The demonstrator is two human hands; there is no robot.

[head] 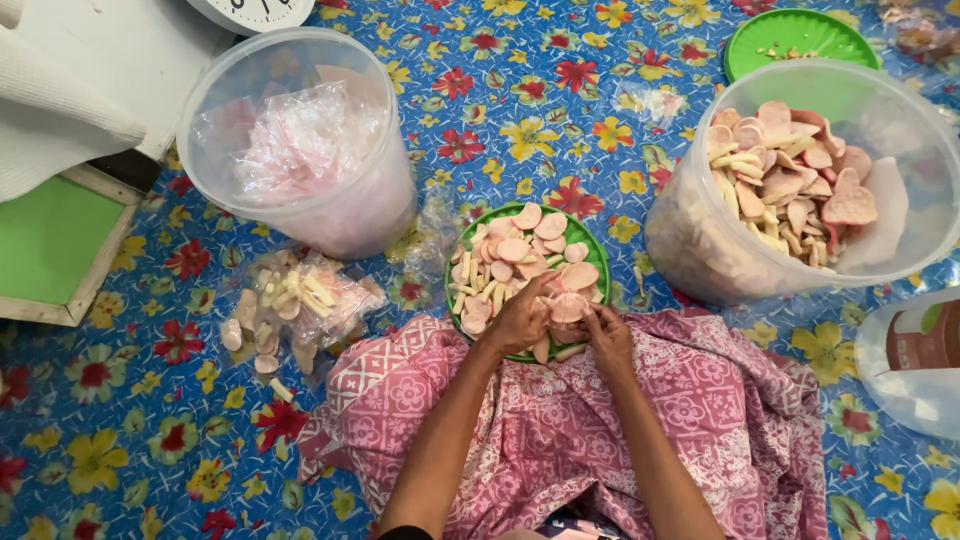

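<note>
Crackers (pixel 522 262), pink rounds and pale sticks, lie heaped on a green plate (pixel 590 240) just beyond the person's lap, within easy reach of both hands. The left hand (pixel 520 320) and right hand (pixel 607 335) meet over the plate's near edge, fingers curled narrowly around a small clear bag (pixel 570 306) of pink crackers held between them.
</note>
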